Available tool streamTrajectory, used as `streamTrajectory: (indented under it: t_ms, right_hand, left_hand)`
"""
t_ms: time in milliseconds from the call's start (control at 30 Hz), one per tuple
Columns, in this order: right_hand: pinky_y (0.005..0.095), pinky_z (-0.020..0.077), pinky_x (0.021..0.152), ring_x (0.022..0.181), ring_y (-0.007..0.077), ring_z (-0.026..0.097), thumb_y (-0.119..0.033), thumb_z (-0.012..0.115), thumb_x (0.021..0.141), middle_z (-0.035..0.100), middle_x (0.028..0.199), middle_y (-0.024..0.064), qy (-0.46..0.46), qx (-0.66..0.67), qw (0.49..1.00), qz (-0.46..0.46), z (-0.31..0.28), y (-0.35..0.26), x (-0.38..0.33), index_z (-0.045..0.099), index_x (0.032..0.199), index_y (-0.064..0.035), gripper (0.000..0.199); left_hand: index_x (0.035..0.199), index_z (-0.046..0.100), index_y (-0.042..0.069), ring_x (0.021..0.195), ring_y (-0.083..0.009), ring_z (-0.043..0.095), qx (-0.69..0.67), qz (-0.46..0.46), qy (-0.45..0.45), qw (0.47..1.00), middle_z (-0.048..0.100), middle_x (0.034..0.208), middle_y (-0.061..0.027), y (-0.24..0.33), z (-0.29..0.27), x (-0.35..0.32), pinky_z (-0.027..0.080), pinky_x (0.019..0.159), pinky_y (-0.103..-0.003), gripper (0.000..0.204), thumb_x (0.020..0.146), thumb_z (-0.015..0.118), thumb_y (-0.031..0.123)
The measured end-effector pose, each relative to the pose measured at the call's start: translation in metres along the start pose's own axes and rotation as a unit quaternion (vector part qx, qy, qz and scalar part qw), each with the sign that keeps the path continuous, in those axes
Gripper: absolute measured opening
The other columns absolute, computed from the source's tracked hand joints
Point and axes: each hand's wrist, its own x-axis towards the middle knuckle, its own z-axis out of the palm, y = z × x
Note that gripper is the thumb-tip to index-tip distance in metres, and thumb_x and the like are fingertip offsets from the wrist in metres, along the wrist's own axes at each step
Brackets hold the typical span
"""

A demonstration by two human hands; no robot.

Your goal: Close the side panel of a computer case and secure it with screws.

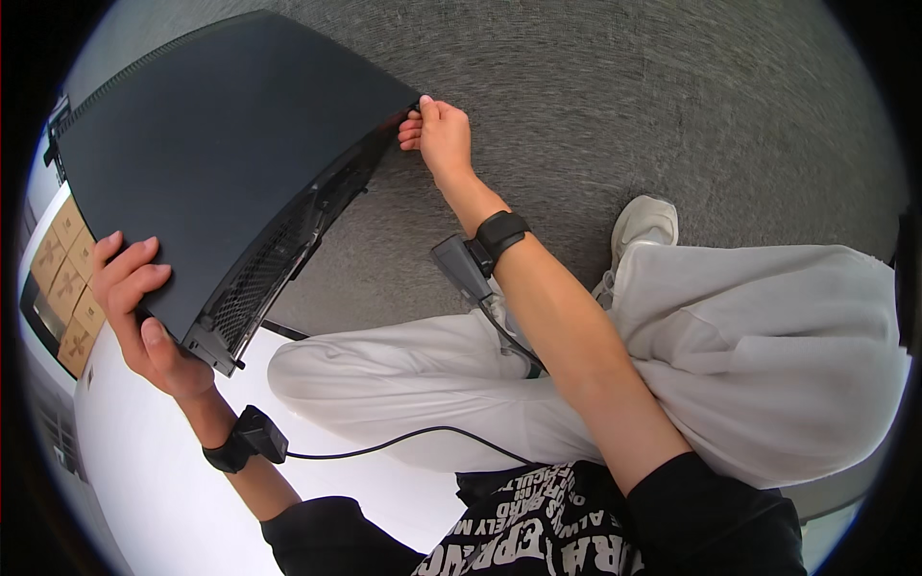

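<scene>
A large black computer case (230,144) is held tilted in front of me, its broad smooth side panel facing up. Along its near right side runs a perforated mesh strip (245,302). My left hand (144,312) is closed around the near left corner, with the fingers over the panel and the thumb at the lower edge. At the far right corner my right hand (442,139) is closed, its thumb and fingers pinching the edge. The underside of the case is hidden from this view.
Grey carpet (538,115) spreads beyond and to the right. My legs in white trousers (749,355) are folded below, one white shoe (645,230) on the carpet. Brown cardboard boxes (67,278) stand at the left. A black cable (403,437) runs from the left wrist device (261,434) across my lap.
</scene>
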Motion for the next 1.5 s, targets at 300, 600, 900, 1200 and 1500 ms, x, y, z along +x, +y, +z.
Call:
streamTrajectory:
  t_ms: [300, 600, 900, 1200, 1500]
  right_hand:
    - [0.0320, 0.0552, 0.050, 0.055, 0.0197, 0.063, -0.028, 0.045, 0.103, 0.064, 0.071, 0.0144, 0.025, 0.042, 0.993, 0.110, 0.001, -0.008, -0.002, 0.055, 0.089, 0.0046, 0.037]
    - [0.0314, 0.0532, 0.050, 0.059, 0.0168, 0.064, -0.011, 0.056, 0.097, 0.065, 0.073, 0.0099, 0.041, -0.042, 0.998, 0.010, 0.006, -0.011, -0.007, 0.054, 0.094, 0.0010, 0.012]
    - [0.0315, 0.0430, 0.049, 0.056, 0.0145, 0.056, -0.028, 0.045, 0.104, 0.060, 0.067, 0.0059, 0.019, -0.099, 0.995, 0.027, 0.002, 0.005, 0.009, 0.056, 0.084, -0.0029, 0.034]
    - [0.0281, 0.0432, 0.050, 0.056, 0.0112, 0.050, -0.032, 0.034, 0.107, 0.056, 0.072, 0.0049, 0.009, -0.026, 0.988, 0.151, 0.007, -0.024, -0.011, 0.052, 0.090, -0.0042, 0.037]
    - [0.0300, 0.0448, 0.048, 0.055, 0.0131, 0.053, -0.030, 0.037, 0.105, 0.059, 0.077, 0.0081, -0.002, -0.087, 0.994, 0.065, 0.005, -0.013, -0.002, 0.050, 0.095, -0.0023, 0.032]
  left_hand:
    - [0.098, 0.059, 0.004, 0.129, -0.0367, 0.043, 0.013, 0.010, -0.025, 1.000, 0.060, 0.118, -0.0177, -0.001, -0.004, -0.003, 0.027, 0.112, -0.052, 0.042, 0.092, 0.036, 0.039]
    - [0.095, 0.061, 0.007, 0.128, -0.0364, 0.045, 0.015, 0.008, -0.003, 1.000, 0.063, 0.113, -0.0149, 0.000, -0.002, -0.002, 0.028, 0.111, -0.054, 0.043, 0.094, 0.037, 0.043]
    - [0.095, 0.061, 0.009, 0.128, -0.0360, 0.045, 0.021, 0.018, -0.007, 1.000, 0.064, 0.113, -0.0137, 0.000, -0.003, 0.002, 0.029, 0.111, -0.054, 0.044, 0.094, 0.036, 0.045]
    - [0.098, 0.058, 0.005, 0.130, -0.0369, 0.042, 0.021, 0.025, -0.032, 0.999, 0.060, 0.118, -0.0178, -0.005, -0.007, -0.006, 0.027, 0.112, -0.053, 0.044, 0.095, 0.034, 0.042]
    - [0.098, 0.058, 0.004, 0.129, -0.0369, 0.043, 0.019, 0.020, -0.033, 0.999, 0.060, 0.117, -0.0174, -0.002, -0.006, -0.003, 0.027, 0.112, -0.053, 0.045, 0.096, 0.035, 0.043]
